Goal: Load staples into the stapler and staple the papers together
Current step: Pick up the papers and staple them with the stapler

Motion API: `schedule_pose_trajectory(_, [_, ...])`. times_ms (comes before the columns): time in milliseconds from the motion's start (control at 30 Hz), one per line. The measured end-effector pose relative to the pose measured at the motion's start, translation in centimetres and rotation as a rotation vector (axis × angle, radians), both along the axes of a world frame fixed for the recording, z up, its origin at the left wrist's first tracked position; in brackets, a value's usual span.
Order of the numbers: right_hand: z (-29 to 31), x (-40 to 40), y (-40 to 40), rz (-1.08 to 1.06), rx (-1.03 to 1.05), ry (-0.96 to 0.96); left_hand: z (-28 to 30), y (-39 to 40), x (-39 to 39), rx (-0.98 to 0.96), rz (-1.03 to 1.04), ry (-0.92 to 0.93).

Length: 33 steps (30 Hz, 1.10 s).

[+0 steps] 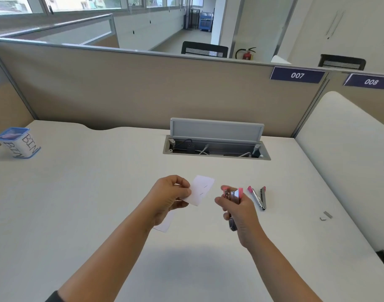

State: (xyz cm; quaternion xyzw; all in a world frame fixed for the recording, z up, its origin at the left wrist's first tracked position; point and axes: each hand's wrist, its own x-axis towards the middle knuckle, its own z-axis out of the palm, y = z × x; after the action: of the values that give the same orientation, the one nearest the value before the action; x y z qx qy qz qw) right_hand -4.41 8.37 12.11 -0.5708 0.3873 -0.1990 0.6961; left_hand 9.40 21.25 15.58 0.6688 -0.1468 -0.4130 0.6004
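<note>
Your left hand (171, 192) pinches the paper slips (200, 189), two staple marks showing; your right hand (239, 211) grips the pink stapler (233, 196) at their three o'clock. Stapling looks under way; next, feed an edge between the jaws.

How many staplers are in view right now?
2: one stapler gripped in the right hand, and an open stapler lying on the desk just right of that hand.

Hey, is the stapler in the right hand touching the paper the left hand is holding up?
Apart. The head view shows bare desk between the stapler in the right hand and the near edge of the paper pinched by the left hand.
</note>
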Motion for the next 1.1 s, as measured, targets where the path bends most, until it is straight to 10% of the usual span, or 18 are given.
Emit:
schedule_pose_trajectory(333, [3.7,0.6,-0.2,0.096,-0.320,-0.174,1.4,-0.2,-0.6,-0.148,-0.062,0.639])
schedule_pose_trajectory(700, [5.4,0.4,-0.1,0.047,-0.121,-0.109,2.0,0.1,-0.7,-0.207,-0.046,0.154])
schedule_pose_trajectory(1100, [5.6,-0.2,0.3,0.069,-0.222,-0.109,2.3,0.0,-1.3,-0.254,-0.012,0.110])
